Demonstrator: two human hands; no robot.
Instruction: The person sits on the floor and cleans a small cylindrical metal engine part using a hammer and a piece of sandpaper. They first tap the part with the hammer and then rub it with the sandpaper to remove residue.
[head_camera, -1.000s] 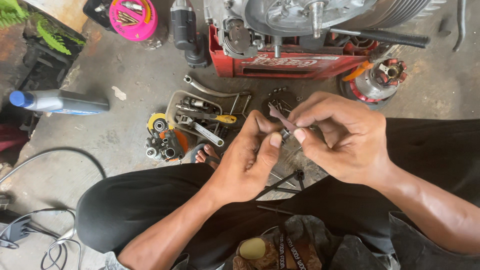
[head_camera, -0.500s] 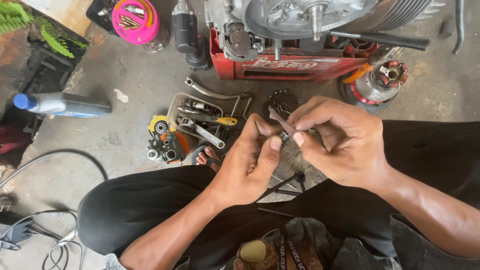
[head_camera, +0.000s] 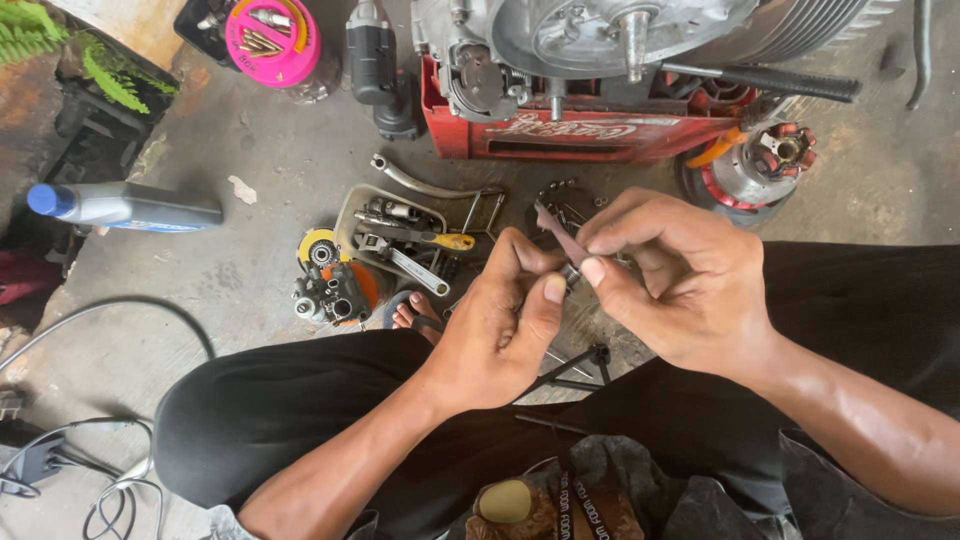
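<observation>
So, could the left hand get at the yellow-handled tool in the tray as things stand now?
Probably yes, once freed. The left hand is pinching a small metal part together with the right hand. The yellow-handled tool lies uncovered on top in the tray, just ahead on the floor, with nothing in between.

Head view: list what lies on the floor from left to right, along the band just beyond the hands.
Bottle → yellow disc → tool tray → dark round part → red stator.
</observation>
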